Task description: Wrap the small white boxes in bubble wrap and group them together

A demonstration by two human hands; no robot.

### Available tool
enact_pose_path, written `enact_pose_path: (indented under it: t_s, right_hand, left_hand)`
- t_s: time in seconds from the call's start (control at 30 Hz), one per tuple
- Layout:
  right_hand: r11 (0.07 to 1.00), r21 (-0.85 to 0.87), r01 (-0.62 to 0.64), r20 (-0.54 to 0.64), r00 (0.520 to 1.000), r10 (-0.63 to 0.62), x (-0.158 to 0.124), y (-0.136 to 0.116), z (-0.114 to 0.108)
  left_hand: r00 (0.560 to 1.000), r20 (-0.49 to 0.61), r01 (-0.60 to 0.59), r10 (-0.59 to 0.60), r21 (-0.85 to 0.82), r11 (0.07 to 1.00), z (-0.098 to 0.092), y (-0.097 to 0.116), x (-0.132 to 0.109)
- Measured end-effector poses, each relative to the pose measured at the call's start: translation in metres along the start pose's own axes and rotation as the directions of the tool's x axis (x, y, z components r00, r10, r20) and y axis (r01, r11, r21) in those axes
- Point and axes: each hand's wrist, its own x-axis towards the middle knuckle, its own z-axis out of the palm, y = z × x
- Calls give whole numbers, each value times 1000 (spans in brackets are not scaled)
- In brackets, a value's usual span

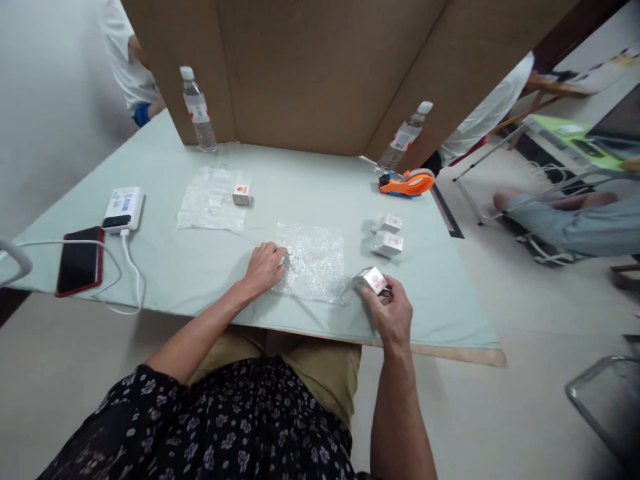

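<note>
A small white box (371, 281) with a red print is pinched between the thumb and fingers of my right hand (393, 308), just above the table's near right part. My left hand (266, 269) has its fingers curled on the left edge of a clear bubble wrap sheet (315, 263), which lies flat in front of me. To the upper right of my right hand sit two similar boxes, a nearer wrapped box (387, 244) and a farther wrapped box (389, 223). Another small box (241, 194) rests at the edge of a second bubble wrap sheet (207, 200) on the left.
An orange tape dispenser (407, 183) lies at the right. One water bottle (199, 110) and another bottle (404, 139) stand before a tall cardboard screen (310, 73). At the left are a power bank (123, 208), a phone (80, 261) and a white cable (131, 267). Other people sit around.
</note>
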Motion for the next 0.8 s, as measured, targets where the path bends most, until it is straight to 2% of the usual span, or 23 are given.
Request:
enact_pose_path:
  t_s: [0.1,0.2,0.27,0.33,0.4,0.47,0.53,0.6,0.7,0.73,0.8]
  right_hand:
    - [981,-184,60,74,996,-47,13,19,-23]
    - [937,-282,204,27,978,-205,13,19,-29]
    - [899,-314,304,-30,944,-329,5,8,-19]
    - [851,-327,412,5,901,-434,-6,-8,1]
    - [793,-307,527,179,850,-495,-18,-22,25]
    - [756,-291,587,342,801,-491,-27,-30,45]
    - [748,-279,602,403,780,-478,-33,-31,55]
    - [754,-252,607,393,776,-494,-37,-27,56]
    - [770,-175,613,325,775,-542,-38,-20,41]
    - [784,-166,598,257,794,-551,-36,-18,34]
    - [828,-197,526,50,848,-527,-28,-13,18]
  left_hand:
    - [1000,20,4,-4,8,1000,-3,-1,3]
    - [999,-39,22,-22,-7,1000,-3,-2,-2]
    - [996,-89,-24,22,-23,999,0,0,-5]
    - [990,-88,-110,108,-19,994,3,3,-8]
    - [983,-43,-178,178,5,984,7,7,-10]
    - [979,-3,-204,204,37,978,11,8,-13]
    - [979,7,-205,205,52,977,13,7,-17]
    - [978,15,-208,207,35,978,14,2,-20]
    - [978,38,-203,203,-18,979,11,-5,-22]
    - [979,37,-197,198,-37,980,9,-6,-23]
    - [981,5,-195,196,-74,978,4,-5,-28]
